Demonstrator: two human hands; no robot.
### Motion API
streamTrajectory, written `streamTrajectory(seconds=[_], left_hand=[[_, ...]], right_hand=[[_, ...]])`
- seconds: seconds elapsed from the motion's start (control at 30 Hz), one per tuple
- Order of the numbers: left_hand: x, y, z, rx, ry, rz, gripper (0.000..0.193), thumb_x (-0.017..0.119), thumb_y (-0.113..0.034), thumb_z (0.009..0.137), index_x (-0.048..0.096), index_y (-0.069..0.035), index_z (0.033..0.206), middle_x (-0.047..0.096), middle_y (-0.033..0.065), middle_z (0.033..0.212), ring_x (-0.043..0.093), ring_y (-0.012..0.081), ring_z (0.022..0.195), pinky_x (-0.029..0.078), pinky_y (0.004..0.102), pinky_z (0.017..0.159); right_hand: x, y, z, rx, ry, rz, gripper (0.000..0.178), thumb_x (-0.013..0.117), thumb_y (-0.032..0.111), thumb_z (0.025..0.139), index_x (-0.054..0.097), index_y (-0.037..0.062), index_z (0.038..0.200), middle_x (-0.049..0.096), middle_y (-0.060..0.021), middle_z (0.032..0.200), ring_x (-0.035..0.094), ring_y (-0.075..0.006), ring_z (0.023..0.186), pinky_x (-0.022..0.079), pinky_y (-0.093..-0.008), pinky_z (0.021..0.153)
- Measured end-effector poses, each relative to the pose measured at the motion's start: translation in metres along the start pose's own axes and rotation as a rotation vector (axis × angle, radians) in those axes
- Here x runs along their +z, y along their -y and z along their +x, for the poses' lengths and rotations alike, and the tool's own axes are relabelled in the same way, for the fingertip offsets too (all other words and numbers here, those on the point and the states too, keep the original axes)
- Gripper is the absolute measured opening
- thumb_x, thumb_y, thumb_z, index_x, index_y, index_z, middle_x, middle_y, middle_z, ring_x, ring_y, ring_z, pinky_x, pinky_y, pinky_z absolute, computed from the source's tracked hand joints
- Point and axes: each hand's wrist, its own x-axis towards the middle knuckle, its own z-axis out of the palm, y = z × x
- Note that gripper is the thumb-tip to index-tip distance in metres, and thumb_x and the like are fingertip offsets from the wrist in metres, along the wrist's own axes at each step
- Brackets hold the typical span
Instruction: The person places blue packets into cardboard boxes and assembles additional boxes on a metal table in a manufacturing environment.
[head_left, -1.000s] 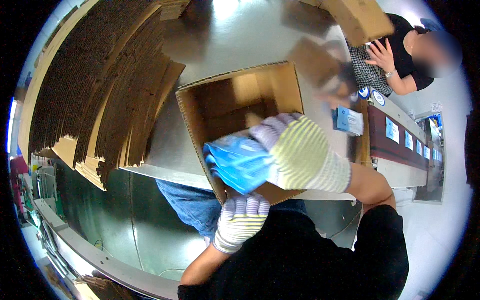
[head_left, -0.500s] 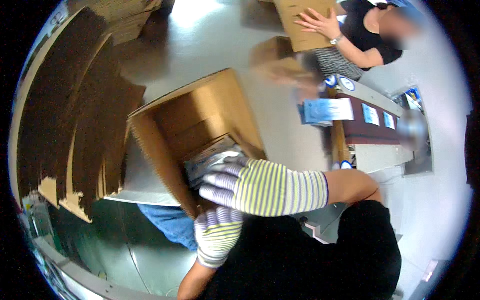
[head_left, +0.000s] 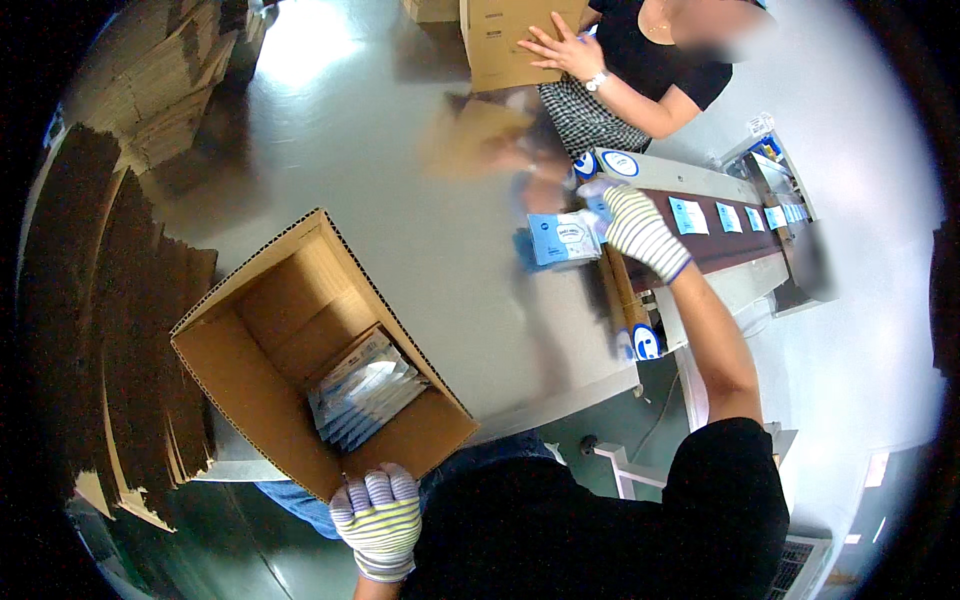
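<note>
My left hand, in a striped knit glove, grips the near edge of an open cardboard box. Inside the box, a row of flat blue-and-white packets leans at a slant. Stretched out to the right, my right hand wears a matching glove. Its fingers curl over a blue packet at the near end of a conveyor belt; the fingertips are partly blurred. Just left of that hand lies a small stack of blue-and-white packets.
More packets lie spaced along the belt. Flattened cardboard stands in a stack at the left. Across the grey table, a co-worker's hand rests on another cardboard box. Something beside the belt's end is smeared by motion.
My right hand has left the inside of the box and moved right to the packets at the belt's end. My left hand stays on the box edge. The view has shifted.
</note>
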Motion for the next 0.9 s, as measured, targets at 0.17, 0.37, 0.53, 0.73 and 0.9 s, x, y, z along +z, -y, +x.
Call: streamTrajectory(seconds=[0.17,0.37,0.53,0.73,0.9], left_hand=[[0.001,0.001,0.004,0.012,0.006,0.007,0.013,0.061,-0.016,0.071,0.058,-0.009,0.082,0.052,0.0044,0.074,0.053,0.0186,0.067,0.04,0.0361,0.07],[0.001,0.002,0.001,0.016,0.017,0.061,0.014,0.059,-0.016,0.07,0.058,-0.009,0.082,0.053,0.0047,0.075,0.053,0.0186,0.066,0.04,0.0358,0.07],[0.0,0.004,0.003,0.04,0.003,0.016,0.014,0.059,-0.016,0.07,0.058,-0.01,0.082,0.052,0.0046,0.074,0.053,0.0183,0.065,0.04,0.036,0.069],[0.001,0.004,-0.002,0.022,0.074,0.003,0.016,0.059,-0.018,0.069,0.058,-0.01,0.083,0.052,0.0044,0.074,0.053,0.0183,0.066,0.04,0.0363,0.068],[0.002,0.007,-0.001,0.042,0.005,0.028,0.015,0.058,-0.019,0.07,0.057,-0.011,0.082,0.052,0.0033,0.076,0.052,0.0171,0.066,0.039,0.0344,0.068]], right_hand=[[0.005,-0.052,0.024,0.184,0.157,0.068,0.032,0.066,0.027,0.082,0.063,0.0028,0.104,0.065,-0.0207,0.1,0.06,-0.037,0.096,0.046,-0.0412,0.087],[0.017,-0.072,0.057,-0.001,0.349,-0.105,0.031,0.069,0.015,0.081,0.061,0.0014,0.107,0.064,-0.0198,0.102,0.061,-0.0329,0.093,0.048,-0.0395,0.083],[0.06,-0.144,0.064,0.178,0.486,0.208,0.029,0.071,0.008,0.077,0.064,0.0024,0.104,0.065,-0.0142,0.101,0.06,-0.0301,0.094,0.047,-0.0398,0.085],[0.049,-0.094,0.091,-0.103,0.791,-0.019,0.075,0.078,0.006,0.063,0.045,0.0016,0.131,0.064,-0.0157,0.109,0.061,-0.0263,0.102,0.047,-0.036,0.09],[0.072,-0.049,0.092,-0.291,0.926,-0.045,0.071,0.079,0.042,0.065,0.054,-0.0007,0.115,0.065,-0.0177,0.099,0.061,-0.03,0.087,0.047,-0.0391,0.079]])
